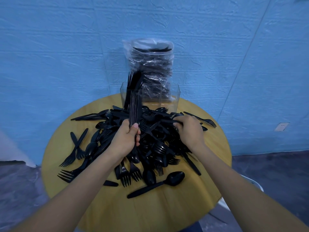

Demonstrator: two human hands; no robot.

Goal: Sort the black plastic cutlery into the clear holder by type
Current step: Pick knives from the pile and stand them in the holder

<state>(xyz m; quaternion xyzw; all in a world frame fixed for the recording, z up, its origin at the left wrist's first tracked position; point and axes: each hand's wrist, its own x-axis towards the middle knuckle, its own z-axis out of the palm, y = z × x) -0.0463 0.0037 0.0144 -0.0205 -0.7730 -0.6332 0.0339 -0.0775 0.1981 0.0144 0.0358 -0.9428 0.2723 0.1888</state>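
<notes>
A big heap of black plastic cutlery (150, 144), forks, spoons and knives mixed, covers the round wooden table (167, 211). My left hand (127, 139) grips an upright bundle of knives (134, 108) above the heap. My right hand (189, 129) pinches one black piece (167, 121) lying across the top of the heap; its type is hard to tell. The clear holder (173, 97) stands at the table's far edge. Its left compartment holds several upright knives (133, 81); the other compartments look bare.
Behind the holder stands a clear plastic bag (150, 64) stuffed with more black cutlery. A loose spoon (157, 184) lies near the front of the table, stray forks (73, 151) at the left. A blue wall rises behind; dark floor surrounds the table.
</notes>
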